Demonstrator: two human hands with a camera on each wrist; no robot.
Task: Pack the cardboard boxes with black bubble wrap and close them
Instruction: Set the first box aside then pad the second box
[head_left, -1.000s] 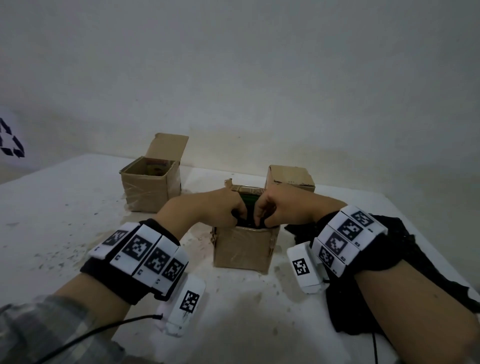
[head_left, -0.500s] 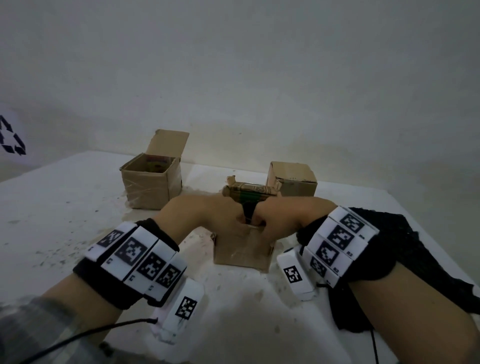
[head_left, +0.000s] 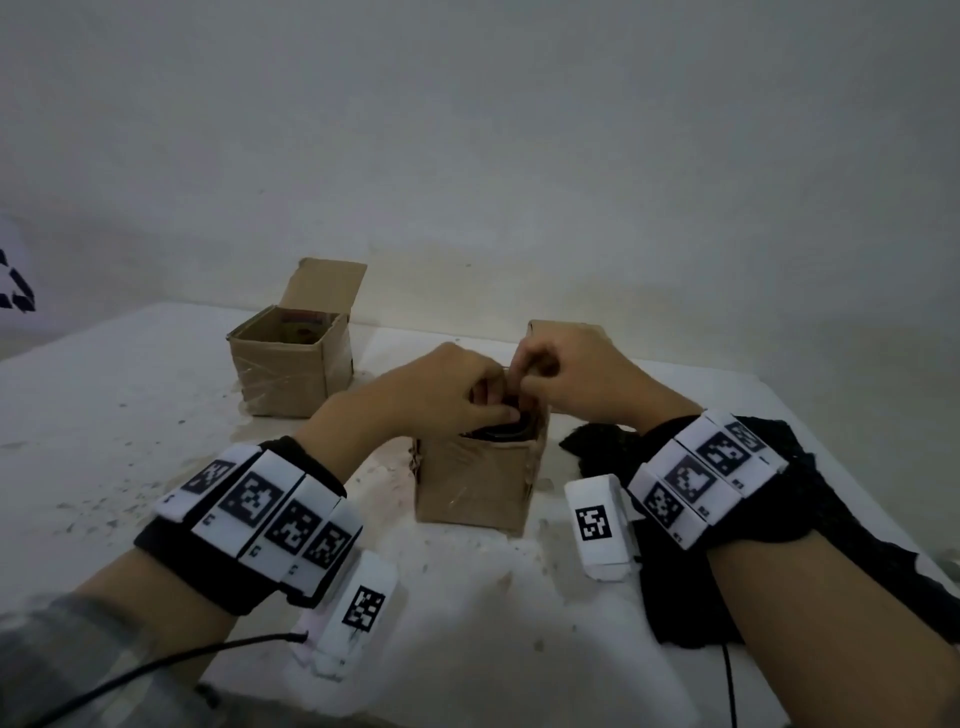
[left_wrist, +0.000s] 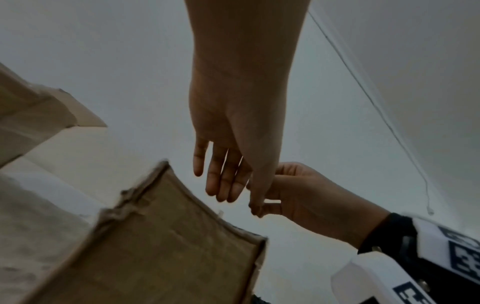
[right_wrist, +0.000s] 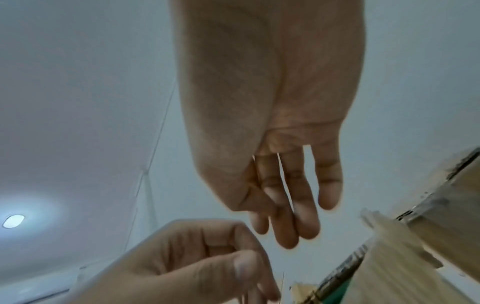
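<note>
A small cardboard box (head_left: 478, 483) stands mid-table with black bubble wrap (head_left: 501, 431) showing in its open top. Both hands hover over that opening, fingertips almost touching. My left hand (head_left: 452, 395) has loosely curled fingers and its thumb lies by the wrap at the box's rim. My right hand (head_left: 571, 369) sits a little higher, over the far side. In the wrist views the left hand (left_wrist: 228, 164) and right hand (right_wrist: 283, 195) hang with nothing between the fingers. A green-printed flap (right_wrist: 335, 279) stands below the right hand.
An open cardboard box (head_left: 291, 369) with its lid up stands at the back left. A pile of black bubble wrap (head_left: 597, 444) lies on the white table (head_left: 130, 415) under my right forearm. Another cardboard box (right_wrist: 451, 205) is just behind the right hand.
Both hands were pushed down into the box's top; they have now risen above it. The right hand has moved up and back, and the upright flap is hidden behind it.
</note>
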